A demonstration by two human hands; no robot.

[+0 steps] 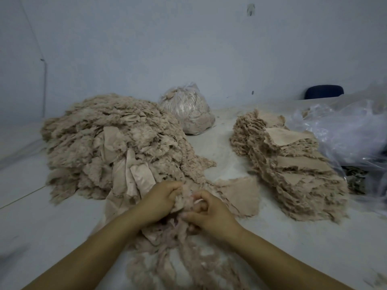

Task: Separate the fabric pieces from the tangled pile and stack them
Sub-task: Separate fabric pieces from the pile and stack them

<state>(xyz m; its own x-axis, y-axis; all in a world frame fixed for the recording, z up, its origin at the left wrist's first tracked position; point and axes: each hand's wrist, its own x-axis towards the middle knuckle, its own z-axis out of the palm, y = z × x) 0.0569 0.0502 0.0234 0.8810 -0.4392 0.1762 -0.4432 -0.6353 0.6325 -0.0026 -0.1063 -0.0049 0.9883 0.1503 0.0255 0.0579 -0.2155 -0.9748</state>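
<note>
Two hands buried in beige fluff

A fabric piece [184, 197] is gripped by the left hand [161, 197] and right hand [209, 210] between the tangled pile [109, 143] and stack [289, 164] on the table [62, 222]; fingertips mostly hidden, edges blurred.

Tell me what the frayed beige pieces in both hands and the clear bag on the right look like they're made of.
Beige pieces, gripped by the left hand and right hand: probably woven cloth, matte, since the edges fray into loose threads. Clear bag: likely thin plastic film, glossy, translucent and crinkled, with bright highlights.
</note>
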